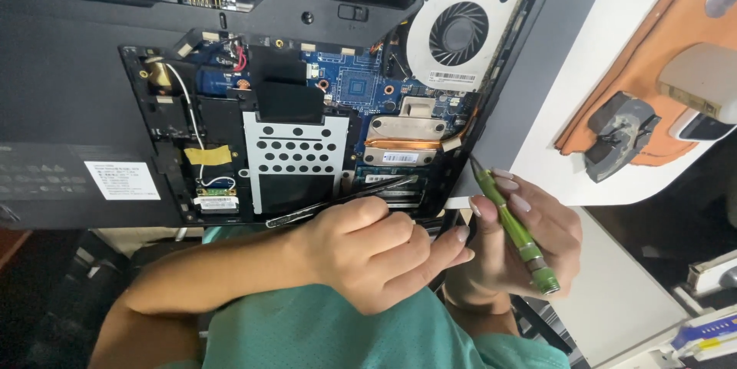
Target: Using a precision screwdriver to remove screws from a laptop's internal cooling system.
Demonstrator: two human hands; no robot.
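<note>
An opened black laptop (pixel 92 85) lies bottom-up, its circuit board, round fan (pixel 458 33), copper heat pipe (pixel 403 142) and perforated metal drive cover (pixel 295 158) exposed. My left hand (pixel 376 254) is closed around dark slim tweezers (pixel 338 201), which lie across the lower edge of the open bay by the memory modules (pixel 391 179). My right hand (pixel 530 234) grips a green screwdriver (pixel 516 232) just off the laptop's right edge, with its tip pointing up at the casing's corner.
A white table (pixel 606 54) extends to the right with an orange mat (pixel 660 46) carrying a grey device (pixel 618 132) and a beige block (pixel 702 77). A small wireless card (pixel 216 201) with wires sits at the bay's lower left.
</note>
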